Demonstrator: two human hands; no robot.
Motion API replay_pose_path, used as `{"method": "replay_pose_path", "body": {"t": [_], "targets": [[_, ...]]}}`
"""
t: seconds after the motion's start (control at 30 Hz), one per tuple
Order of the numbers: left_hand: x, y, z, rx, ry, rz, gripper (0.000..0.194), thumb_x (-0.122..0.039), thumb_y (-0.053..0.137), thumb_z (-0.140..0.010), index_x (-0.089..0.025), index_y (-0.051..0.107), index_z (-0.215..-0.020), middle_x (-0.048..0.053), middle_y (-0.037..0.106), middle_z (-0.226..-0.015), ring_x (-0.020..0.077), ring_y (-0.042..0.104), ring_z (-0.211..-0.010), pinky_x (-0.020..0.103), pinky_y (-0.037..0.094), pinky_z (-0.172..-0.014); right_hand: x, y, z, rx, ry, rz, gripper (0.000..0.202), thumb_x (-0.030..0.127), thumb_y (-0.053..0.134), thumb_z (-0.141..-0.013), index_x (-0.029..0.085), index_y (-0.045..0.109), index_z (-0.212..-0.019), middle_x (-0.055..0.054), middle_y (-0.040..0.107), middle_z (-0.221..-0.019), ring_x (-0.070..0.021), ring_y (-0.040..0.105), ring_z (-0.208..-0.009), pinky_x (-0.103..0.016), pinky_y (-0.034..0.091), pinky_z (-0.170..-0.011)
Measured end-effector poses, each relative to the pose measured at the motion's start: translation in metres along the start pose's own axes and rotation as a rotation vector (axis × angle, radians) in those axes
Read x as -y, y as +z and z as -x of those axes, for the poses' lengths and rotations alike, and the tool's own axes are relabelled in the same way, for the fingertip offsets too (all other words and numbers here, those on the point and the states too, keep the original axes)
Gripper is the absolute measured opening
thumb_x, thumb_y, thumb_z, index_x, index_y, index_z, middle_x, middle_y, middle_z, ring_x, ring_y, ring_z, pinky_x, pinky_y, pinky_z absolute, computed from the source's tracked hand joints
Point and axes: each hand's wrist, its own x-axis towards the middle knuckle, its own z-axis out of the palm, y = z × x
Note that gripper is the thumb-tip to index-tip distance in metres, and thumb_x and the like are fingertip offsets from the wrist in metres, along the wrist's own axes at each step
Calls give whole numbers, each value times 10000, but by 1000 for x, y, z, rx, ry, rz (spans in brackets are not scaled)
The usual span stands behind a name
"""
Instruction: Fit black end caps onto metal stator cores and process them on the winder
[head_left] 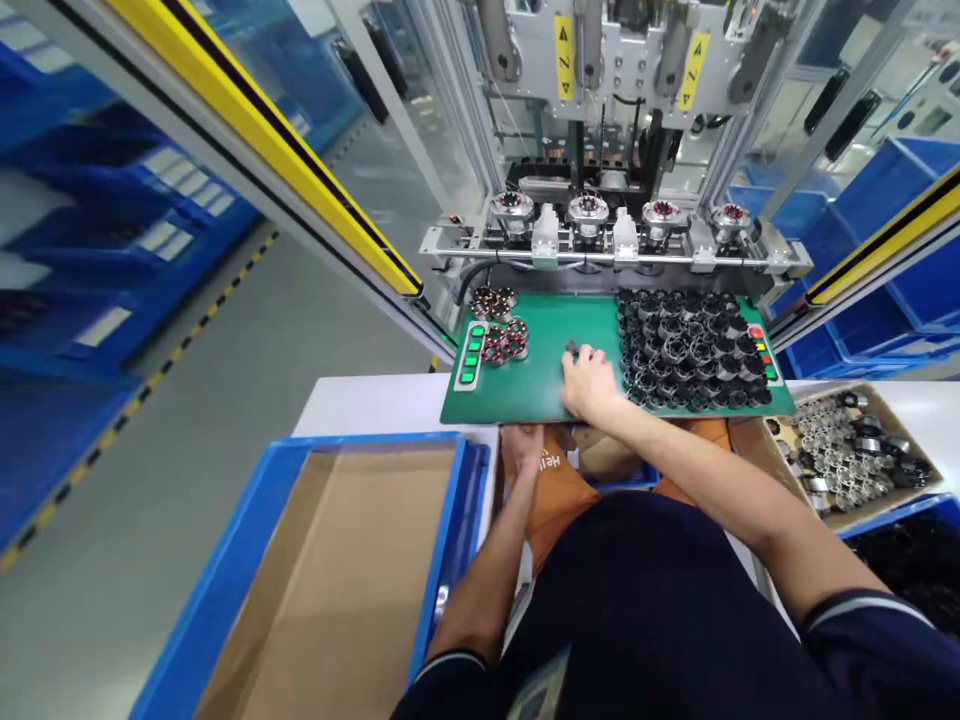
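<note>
My right hand [589,383] is over the middle of the green work surface [547,320], its fingers curled near a small dark thing [574,348] that is too small to make out. My left hand [525,445] is below the front edge of that surface, its fingers partly hidden under it. Several wound rings with copper and red parts [504,342] sit at the surface's left side. Stacked black and silver ring parts [679,350] cover its right side.
Behind the surface, a machine rail [622,258] carries several round fixtures holding parts. A blue-rimmed box [450,520] lined with cardboard stands at the left. A carton [922,450] of metal rings and a bin of black parts [915,555] stand at the right. Slanted yellow-striped posts [300,160] flank the station.
</note>
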Motion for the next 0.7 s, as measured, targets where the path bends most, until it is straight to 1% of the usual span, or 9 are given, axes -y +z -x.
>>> {"method": "replay_pose_path", "body": {"t": [0.1,0.2,0.3,0.37,0.43,0.53,0.6,0.63,0.7], "targets": [[7,-3,31,137,41,17,400,-482,805,-1172,-165,774,-1414,123,797,-1391,266,801,-1220,491,721,-1079,-4,-11,4,4,-71,72,541,498,829,-1160,209,724,-1606,-158,679,-1716,-378,689,-1556,-667,604,-1307],[-3,-16,62,347,170,75,322,-479,832,-1152,-158,797,-1164,55,819,-1074,192,797,-953,392,716,-932,-18,-45,10,43,-223,105,552,534,781,-1178,227,745,-1635,-181,726,-1692,-383,711,-1554,-608,621,-1288],[-35,-58,74,525,373,146,299,-485,933,-1018,-225,811,-935,-3,791,-821,174,741,-727,347,675,-782,-40,-98,0,34,-282,132,563,511,722,-1185,233,763,-1673,-205,830,-1545,-402,800,-1427,-542,658,-1205],[-68,-102,60,524,494,178,237,-493,916,-982,-276,846,-918,3,829,-846,196,751,-735,371,664,-777,-55,-137,-19,-35,-274,146,547,459,698,-1184,201,777,-1660,-207,849,-1505,-406,813,-1394,-545,646,-1215],[-109,-148,25,425,589,183,246,-519,851,-1022,-282,870,-957,23,846,-913,210,743,-797,396,652,-832,-67,-171,-47,-131,-249,149,529,367,671,-1185,158,764,-1662,-225,825,-1543,-411,784,-1442,-558,614,-1264],[-177,-200,-60,192,700,153,234,-444,731,-1112,-262,877,-1089,60,860,-1120,238,752,-1022,439,626,-1027,-77,-204,-97,-232,-200,138,548,211,640,-1163,102,703,-1696,-268,779,-1597,-411,748,-1493,-549,587,-1297],[-219,-215,-126,-28,828,-76,236,-380,703,-1120,-238,882,-1179,82,838,-1179,270,749,-1121,485,609,-1117,-79,-213,-128,-239,-168,130,577,147,661,-1139,70,667,-1710,-279,786,-1569,-392,763,-1467,-508,594,-1282],[-237,-217,-158,-69,846,-212,238,-346,724,-1104,-227,884,-1235,105,824,-1256,309,731,-1248,521,585,-1188,-79,-215,-141,-227,-151,128,583,126,680,-1130,52,657,-1708,-281,801,-1528,-376,785,-1425,-482,607,-1259],[-264,-212,-215,-72,811,-430,322,-351,788,-1085,-210,866,-1364,153,773,-1433,382,649,-1451,576,542,-1279,-78,-215,-163,-183,-113,124,558,126,721,-1135,29,658,-1681,-267,837,-1413,-330,839,-1293,-437,647,-1184]]}}
